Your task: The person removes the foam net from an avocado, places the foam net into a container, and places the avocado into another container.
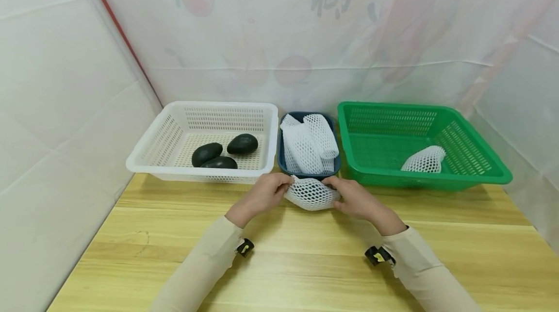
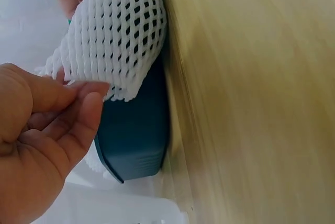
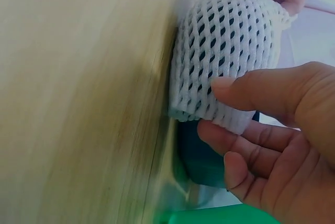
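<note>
A white foam net sleeve (image 1: 312,195) is held just above the table, in front of a small dark blue basket (image 2: 136,130). It bulges roundly, and something dark shows through its mesh; what lies inside is not plain. My left hand (image 1: 264,193) pinches the sleeve's left end between thumb and fingers. At the other end my right hand (image 3: 282,135) grips the open edge, thumb on the outside and fingers under it. Several flat white foam sleeves (image 1: 301,144) lie in the blue basket.
On the left stands a white basket (image 1: 174,171) with three dark avocados (image 1: 242,144). The green basket (image 1: 428,179) on the right holds one foam-netted piece (image 1: 423,159). White printed sheeting (image 1: 279,35) encloses the back and sides of the wooden table (image 1: 297,273).
</note>
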`<state>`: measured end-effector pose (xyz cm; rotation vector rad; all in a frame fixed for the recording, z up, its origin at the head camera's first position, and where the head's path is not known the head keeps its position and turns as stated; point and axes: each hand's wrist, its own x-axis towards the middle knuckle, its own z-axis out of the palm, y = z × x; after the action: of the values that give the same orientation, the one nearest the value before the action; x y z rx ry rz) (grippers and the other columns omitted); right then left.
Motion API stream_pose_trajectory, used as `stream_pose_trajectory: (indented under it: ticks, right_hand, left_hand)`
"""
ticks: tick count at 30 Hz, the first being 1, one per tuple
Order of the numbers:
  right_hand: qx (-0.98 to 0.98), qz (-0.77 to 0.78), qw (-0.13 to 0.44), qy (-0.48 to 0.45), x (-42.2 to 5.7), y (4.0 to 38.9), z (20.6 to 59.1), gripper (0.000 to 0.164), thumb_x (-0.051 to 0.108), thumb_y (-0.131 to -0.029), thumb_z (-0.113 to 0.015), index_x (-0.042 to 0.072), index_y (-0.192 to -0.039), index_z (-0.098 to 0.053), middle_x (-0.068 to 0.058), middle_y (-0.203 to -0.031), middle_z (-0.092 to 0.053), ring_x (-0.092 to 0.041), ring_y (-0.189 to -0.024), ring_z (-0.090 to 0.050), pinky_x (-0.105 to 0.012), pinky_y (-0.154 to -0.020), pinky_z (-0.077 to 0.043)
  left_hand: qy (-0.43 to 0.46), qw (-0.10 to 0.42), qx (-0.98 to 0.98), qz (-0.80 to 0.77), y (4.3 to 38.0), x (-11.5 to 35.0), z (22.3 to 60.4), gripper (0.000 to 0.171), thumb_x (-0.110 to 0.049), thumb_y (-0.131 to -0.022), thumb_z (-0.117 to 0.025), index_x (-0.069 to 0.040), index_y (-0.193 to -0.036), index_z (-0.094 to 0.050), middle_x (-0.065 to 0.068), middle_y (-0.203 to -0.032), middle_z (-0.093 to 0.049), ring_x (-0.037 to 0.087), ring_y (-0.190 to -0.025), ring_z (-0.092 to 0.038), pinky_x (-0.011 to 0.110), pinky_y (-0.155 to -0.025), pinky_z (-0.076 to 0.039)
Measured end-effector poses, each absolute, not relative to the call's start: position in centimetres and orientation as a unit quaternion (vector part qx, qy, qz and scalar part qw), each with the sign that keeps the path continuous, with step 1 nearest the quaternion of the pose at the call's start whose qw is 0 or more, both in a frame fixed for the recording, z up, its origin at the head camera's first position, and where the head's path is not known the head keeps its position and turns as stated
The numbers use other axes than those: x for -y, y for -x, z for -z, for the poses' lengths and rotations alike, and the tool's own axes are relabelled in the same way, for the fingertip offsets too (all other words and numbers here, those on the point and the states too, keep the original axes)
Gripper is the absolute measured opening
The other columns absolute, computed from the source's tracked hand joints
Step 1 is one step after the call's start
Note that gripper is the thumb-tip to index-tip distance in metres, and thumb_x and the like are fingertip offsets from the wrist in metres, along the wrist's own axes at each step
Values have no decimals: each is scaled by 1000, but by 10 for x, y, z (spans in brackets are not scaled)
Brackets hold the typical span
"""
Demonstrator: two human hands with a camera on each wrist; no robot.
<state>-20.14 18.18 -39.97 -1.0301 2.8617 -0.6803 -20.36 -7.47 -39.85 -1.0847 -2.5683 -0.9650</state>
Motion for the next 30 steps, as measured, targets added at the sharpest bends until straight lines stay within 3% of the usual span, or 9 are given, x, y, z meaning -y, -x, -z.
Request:
stream_pose_trajectory:
  ticks: [6, 13, 23, 30]
  right_hand:
    - [-915, 239, 39, 324, -180, 201, 402, 65, 0, -70, -74, -1, -128, -44, -21, -120, -55, -33, -108, -52, -47, -88, -42]
    - [-911, 227, 12, 344, -180, 202, 404, 56, -3, -73, -72, 1, -123, -47, -19, -109, -61, -33, -97, -58, -47, -82, -46]
    - [-911, 220, 7, 348, -178, 202, 401, 52, -6, -74, -71, -1, -120, -49, -19, -110, -61, -32, -97, -58, -46, -81, -46]
    - [-914, 219, 7, 343, -177, 203, 400, 49, -8, -74, -69, -1, -119, -51, -17, -110, -60, -29, -98, -58, -45, -82, -46]
  left_hand:
    - [354, 31, 877, 323, 205, 73, 400, 10, 7, -79, -62, -1, -76, -56, 10, -86, -64, 22, -81, -64, 26, -70, -51]
    - [334, -17, 880, 337, 206, 71, 401, 16, 6, -77, -63, -3, -74, -50, 11, -93, -64, 25, -88, -64, 30, -74, -51]
    - [321, -20, 900, 294, 209, 63, 398, 16, 1, -73, -66, -7, -76, -52, 1, -83, -64, 14, -75, -60, 23, -63, -47]
    - [320, -14, 892, 319, 210, 61, 402, 20, 4, -71, -66, -6, -77, -50, 6, -89, -65, 17, -80, -64, 24, -66, -49]
